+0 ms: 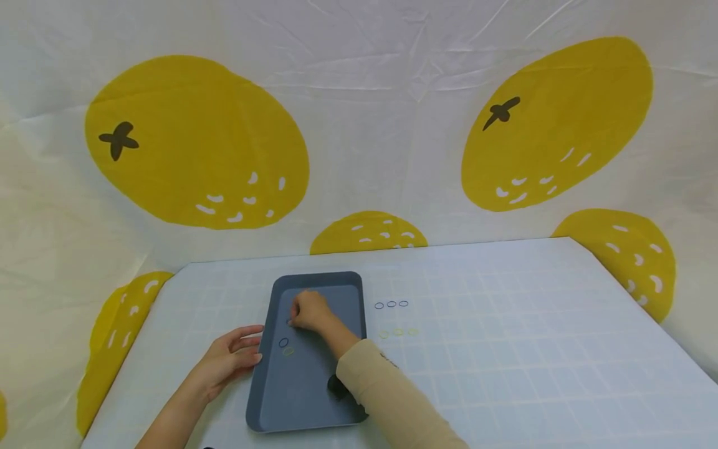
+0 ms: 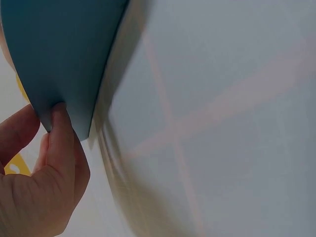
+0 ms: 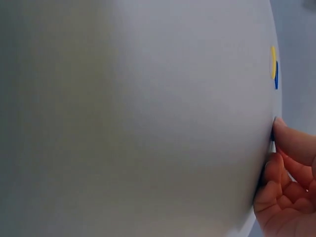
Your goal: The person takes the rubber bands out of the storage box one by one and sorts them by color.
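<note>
A grey-blue rectangular tray [image 1: 314, 399] lies on the table. Inside it, towards the left, are a blue ring [image 1: 283, 342] and a yellow ring [image 1: 288, 352], close together. My right hand [image 1: 310, 310] is over the tray's upper left part, thumb and fingertips pinching a small dark ring [image 3: 274, 129] down at the tray's surface; the fingers hide most of it. My left hand [image 1: 229, 358] is at the tray's left side, its loosely extended fingertips touching the outer wall and rim. In the left wrist view, one finger [image 2: 60, 121] lies against that wall.
Right of the tray, three blue rings [image 1: 391, 304] form a row on the pale checked tablecloth [image 1: 505, 349], with three yellow rings [image 1: 399, 332] in a row nearer me. A white backdrop with yellow fruit prints [image 1: 196, 143] rises behind the table.
</note>
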{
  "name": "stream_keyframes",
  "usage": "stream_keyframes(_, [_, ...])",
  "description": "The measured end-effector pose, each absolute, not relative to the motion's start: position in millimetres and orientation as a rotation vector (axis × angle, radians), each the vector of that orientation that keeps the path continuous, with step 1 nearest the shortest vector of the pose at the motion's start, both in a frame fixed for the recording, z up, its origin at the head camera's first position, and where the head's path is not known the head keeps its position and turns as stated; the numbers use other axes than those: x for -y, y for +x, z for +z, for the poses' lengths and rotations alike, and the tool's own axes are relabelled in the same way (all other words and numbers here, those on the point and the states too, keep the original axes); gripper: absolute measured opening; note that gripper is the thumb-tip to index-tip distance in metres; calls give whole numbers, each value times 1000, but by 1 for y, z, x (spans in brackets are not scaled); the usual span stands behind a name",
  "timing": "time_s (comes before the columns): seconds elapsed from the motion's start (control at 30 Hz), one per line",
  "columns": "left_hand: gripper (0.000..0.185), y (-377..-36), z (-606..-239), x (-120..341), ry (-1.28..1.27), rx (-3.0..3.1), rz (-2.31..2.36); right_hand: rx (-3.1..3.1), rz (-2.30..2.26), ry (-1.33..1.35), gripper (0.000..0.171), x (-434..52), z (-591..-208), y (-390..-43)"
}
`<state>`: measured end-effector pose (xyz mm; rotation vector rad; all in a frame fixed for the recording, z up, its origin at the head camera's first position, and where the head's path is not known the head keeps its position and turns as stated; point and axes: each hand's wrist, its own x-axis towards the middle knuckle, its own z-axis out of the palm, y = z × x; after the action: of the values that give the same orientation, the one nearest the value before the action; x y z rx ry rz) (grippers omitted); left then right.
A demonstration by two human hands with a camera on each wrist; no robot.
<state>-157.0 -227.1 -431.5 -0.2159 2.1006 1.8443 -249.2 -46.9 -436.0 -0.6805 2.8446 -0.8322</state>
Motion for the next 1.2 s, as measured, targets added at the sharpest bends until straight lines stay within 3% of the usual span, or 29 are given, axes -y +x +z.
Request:
stream_keyframes(0.43, [66,-156,-429,228,-201,-2101,1852,-2694,-774,-736,24,40,-418,-251])
stream_keyframes(0.93, [66,-157,-429,227,-210,-2109,1857,-2262,-1374,-602,3,-2,-388,-259])
stream_keyframes(1.2, [66,-156,-431,227,-191,-2102,1864,-2148,-1479,-550,10,-19,-382,-256])
